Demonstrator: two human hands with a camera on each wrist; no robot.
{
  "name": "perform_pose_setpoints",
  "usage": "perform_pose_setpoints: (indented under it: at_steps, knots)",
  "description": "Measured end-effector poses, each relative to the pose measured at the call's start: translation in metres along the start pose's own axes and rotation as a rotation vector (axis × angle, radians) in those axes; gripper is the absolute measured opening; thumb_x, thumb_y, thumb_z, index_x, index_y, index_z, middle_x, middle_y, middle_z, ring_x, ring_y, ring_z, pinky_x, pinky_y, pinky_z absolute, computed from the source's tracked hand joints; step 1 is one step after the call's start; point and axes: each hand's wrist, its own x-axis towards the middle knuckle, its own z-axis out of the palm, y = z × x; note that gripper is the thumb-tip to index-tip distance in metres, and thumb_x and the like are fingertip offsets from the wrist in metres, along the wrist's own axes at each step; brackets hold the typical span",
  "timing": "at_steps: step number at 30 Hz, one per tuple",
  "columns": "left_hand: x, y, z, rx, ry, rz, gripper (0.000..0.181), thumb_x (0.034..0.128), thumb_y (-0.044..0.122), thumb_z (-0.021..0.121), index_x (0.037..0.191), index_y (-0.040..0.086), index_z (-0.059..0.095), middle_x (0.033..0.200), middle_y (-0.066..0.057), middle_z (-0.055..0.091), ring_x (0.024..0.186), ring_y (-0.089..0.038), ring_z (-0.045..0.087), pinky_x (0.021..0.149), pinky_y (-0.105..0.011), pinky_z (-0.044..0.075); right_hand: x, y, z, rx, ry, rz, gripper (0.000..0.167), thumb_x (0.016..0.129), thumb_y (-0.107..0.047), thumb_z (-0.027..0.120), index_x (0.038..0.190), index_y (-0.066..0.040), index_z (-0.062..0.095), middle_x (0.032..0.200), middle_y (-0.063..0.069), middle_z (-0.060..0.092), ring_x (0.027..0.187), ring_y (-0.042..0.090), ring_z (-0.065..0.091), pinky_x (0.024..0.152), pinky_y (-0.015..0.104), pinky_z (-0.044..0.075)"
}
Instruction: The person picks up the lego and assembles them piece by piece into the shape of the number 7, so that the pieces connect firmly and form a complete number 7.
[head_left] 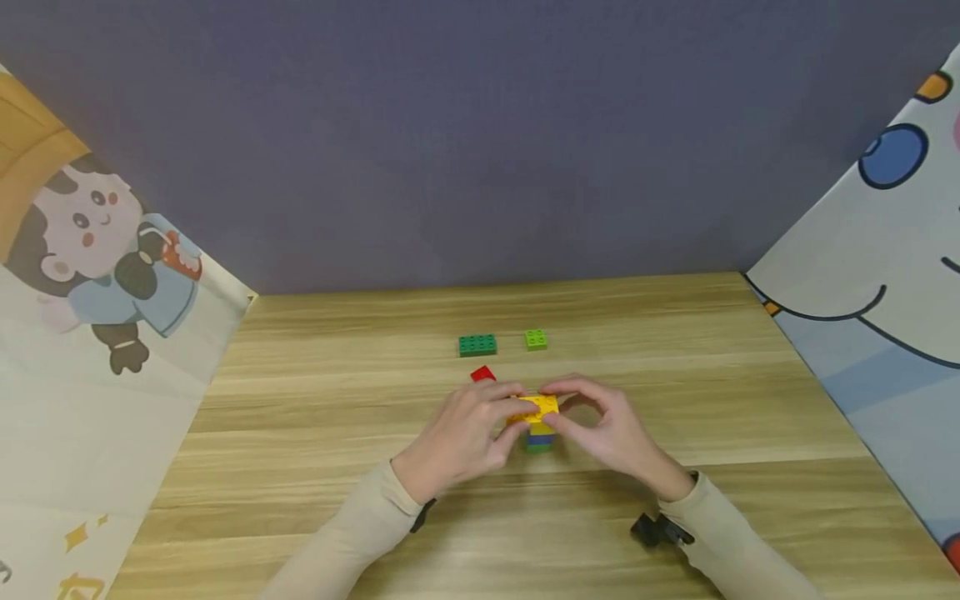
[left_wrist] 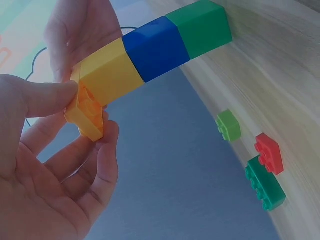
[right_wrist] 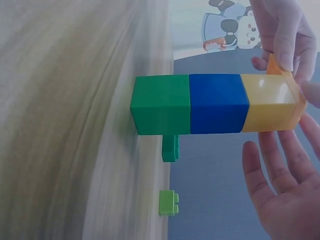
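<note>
A tower of square blocks stands upright on the table: a green block (right_wrist: 160,105) at the bottom, a blue block (right_wrist: 218,103) above it, then a yellow block (right_wrist: 270,102). On top lies a thin orange-yellow brick (head_left: 542,406), jutting out toward the left hand. My left hand (head_left: 474,425) pinches that jutting end between thumb and fingers. From the other side, my right hand (head_left: 609,427) holds the same brick near its right end, thumb in front and index finger behind. Part of the brick is hidden by fingers.
Beyond the hands lie a dark green brick (head_left: 477,345), a small light green brick (head_left: 536,339) and a red brick (head_left: 483,374), partly covered by the left hand in the head view. A grey-blue panel (head_left: 480,167) rises at the wooden table's (head_left: 315,400) far edge; printed panels flank it.
</note>
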Motion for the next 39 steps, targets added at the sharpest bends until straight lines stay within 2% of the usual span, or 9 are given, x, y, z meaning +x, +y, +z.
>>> perform_pose_setpoints:
  at_steps: [5, 10, 16, 20, 27, 33, 39]
  knots:
    - [0.0, 0.0, 0.001, -0.005, 0.012, -0.001, 0.022, 0.0986, 0.02, 0.078, 0.119, 0.012, 0.082, 0.125, -0.012, 0.078, 0.111, -0.025, 0.077, 0.089, -0.039, 0.065, 0.002, -0.001, -0.001, 0.011, -0.006, -0.016, 0.034, 0.088, 0.008, 0.081, 0.118, -0.006, 0.076, 0.117, 0.014, 0.077, 0.106, 0.008, 0.071, 0.083, 0.036, 0.064]
    - [0.0, -0.001, 0.003, -0.025, 0.015, -0.015, 0.022, 0.0984, 0.019, 0.078, 0.12, 0.014, 0.082, 0.126, -0.012, 0.078, 0.11, -0.025, 0.077, 0.085, -0.038, 0.065, 0.001, -0.001, -0.003, 0.013, -0.026, 0.01, 0.031, 0.09, 0.005, 0.08, 0.117, -0.01, 0.077, 0.117, 0.01, 0.078, 0.105, 0.008, 0.071, 0.083, 0.034, 0.064]
    - [-0.001, -0.003, 0.004, -0.044, 0.034, -0.017, 0.021, 0.0981, 0.021, 0.079, 0.119, 0.016, 0.083, 0.125, -0.007, 0.079, 0.112, -0.023, 0.076, 0.092, -0.038, 0.064, -0.001, 0.001, -0.003, 0.031, -0.036, 0.059, 0.029, 0.092, 0.004, 0.079, 0.117, -0.01, 0.076, 0.119, 0.009, 0.077, 0.105, 0.007, 0.071, 0.085, 0.032, 0.063]
    - [-0.003, -0.006, 0.005, -0.094, 0.048, -0.024, 0.021, 0.0975, 0.022, 0.079, 0.118, 0.017, 0.083, 0.125, -0.004, 0.078, 0.114, -0.021, 0.074, 0.098, -0.038, 0.062, -0.003, 0.003, 0.001, 0.057, -0.025, 0.072, 0.029, 0.092, 0.005, 0.078, 0.118, -0.008, 0.075, 0.12, 0.01, 0.077, 0.106, 0.006, 0.07, 0.085, 0.03, 0.063]
    - [-0.007, -0.011, 0.007, -0.139, 0.037, -0.045, 0.023, 0.0999, 0.026, 0.077, 0.122, 0.019, 0.082, 0.128, 0.0, 0.076, 0.115, -0.017, 0.072, 0.099, -0.036, 0.06, -0.005, 0.006, 0.005, 0.069, -0.008, 0.085, 0.028, 0.093, 0.005, 0.078, 0.119, -0.006, 0.075, 0.119, 0.01, 0.077, 0.105, 0.006, 0.07, 0.084, 0.028, 0.062]
    - [-0.008, -0.014, 0.009, -0.183, 0.061, -0.04, 0.025, 0.0993, 0.026, 0.078, 0.123, 0.018, 0.08, 0.127, 0.0, 0.077, 0.114, -0.016, 0.073, 0.098, -0.035, 0.061, -0.005, 0.005, 0.004, 0.068, -0.009, 0.096, 0.03, 0.092, 0.005, 0.078, 0.12, -0.006, 0.075, 0.12, 0.011, 0.077, 0.104, 0.006, 0.07, 0.084, 0.029, 0.062]
    - [-0.009, -0.018, 0.01, -0.249, 0.039, -0.115, 0.042, 0.0979, 0.028, 0.08, 0.136, 0.015, 0.071, 0.13, 0.002, 0.076, 0.108, -0.013, 0.071, 0.094, -0.038, 0.062, -0.007, 0.006, 0.004, 0.06, 0.0, 0.095, 0.03, 0.092, 0.004, 0.078, 0.119, -0.007, 0.074, 0.121, 0.013, 0.076, 0.101, 0.007, 0.069, 0.083, 0.029, 0.062]
